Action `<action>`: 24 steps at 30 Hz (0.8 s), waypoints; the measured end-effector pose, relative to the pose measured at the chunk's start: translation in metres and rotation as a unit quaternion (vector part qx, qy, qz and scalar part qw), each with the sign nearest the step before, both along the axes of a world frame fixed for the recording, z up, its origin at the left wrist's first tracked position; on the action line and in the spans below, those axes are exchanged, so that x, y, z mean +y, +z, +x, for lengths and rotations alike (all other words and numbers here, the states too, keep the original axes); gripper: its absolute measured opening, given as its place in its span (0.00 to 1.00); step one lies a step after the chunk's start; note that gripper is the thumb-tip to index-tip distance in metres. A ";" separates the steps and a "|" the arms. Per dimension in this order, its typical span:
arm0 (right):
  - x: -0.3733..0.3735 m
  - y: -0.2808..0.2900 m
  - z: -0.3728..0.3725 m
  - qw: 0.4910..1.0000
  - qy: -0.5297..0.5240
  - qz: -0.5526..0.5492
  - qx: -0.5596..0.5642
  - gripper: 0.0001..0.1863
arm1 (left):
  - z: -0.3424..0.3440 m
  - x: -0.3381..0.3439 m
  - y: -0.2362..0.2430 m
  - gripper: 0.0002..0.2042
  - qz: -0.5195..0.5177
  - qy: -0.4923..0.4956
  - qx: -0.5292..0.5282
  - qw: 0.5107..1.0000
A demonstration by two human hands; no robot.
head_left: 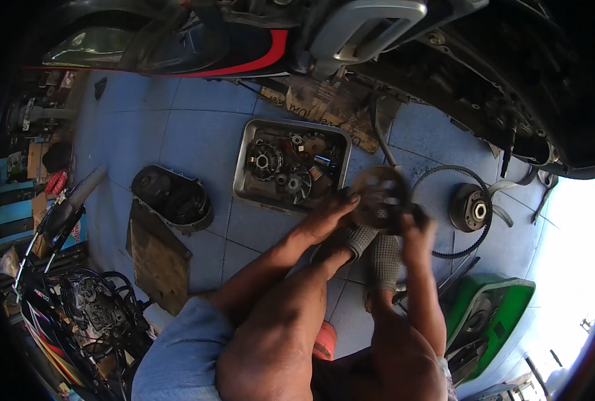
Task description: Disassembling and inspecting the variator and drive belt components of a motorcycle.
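Note:
Above my feet I hold a clutch bell [378, 194], a round brown metal drum with holes in its face. My left hand [331, 212] grips its left edge, thumb on the rim. My right hand [416, 227], slightly blurred, is closed at its lower right edge. Just beyond my left hand lies a metal tray [239, 177] of loose parts, among them a toothed round part [265, 159] and a finned pulley half [298, 184]. To the right of my right hand, a black drive belt [438, 255] lies on the floor, looping partly around a clutch and pulley assembly [470, 208].
A scooter [371, 30] stands across the far side, with cardboard [324, 107] beneath it. An engine cover [170, 197] and a brown board [157, 260] lie left. A green panel [511, 297] is near right; another motorbike [90, 314] stands near left.

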State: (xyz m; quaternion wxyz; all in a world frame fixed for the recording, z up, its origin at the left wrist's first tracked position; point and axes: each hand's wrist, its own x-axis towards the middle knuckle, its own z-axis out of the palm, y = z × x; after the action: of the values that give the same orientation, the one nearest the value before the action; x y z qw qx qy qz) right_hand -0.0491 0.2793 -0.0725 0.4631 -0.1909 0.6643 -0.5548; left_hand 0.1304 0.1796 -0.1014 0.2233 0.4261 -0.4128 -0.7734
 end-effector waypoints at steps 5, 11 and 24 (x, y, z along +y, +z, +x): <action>-0.047 -0.028 0.043 0.935 0.304 0.055 0.175 0.19 | 0.078 -0.037 -0.006 0.18 0.075 0.164 -0.149 0.972; -0.092 -0.068 0.084 0.808 0.397 0.106 0.423 0.19 | 0.131 -0.097 0.004 0.20 -0.119 0.204 -0.351 0.906; -0.093 -0.086 0.093 0.865 0.353 0.059 0.352 0.13 | 0.120 -0.106 -0.047 0.23 0.089 0.346 -0.025 0.934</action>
State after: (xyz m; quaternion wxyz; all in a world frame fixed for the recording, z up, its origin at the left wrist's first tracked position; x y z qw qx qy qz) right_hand 0.0443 0.1863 -0.1585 0.3740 -0.5676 0.7027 -0.2101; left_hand 0.2505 0.0738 -0.1483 0.4279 0.5796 -0.1749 -0.6711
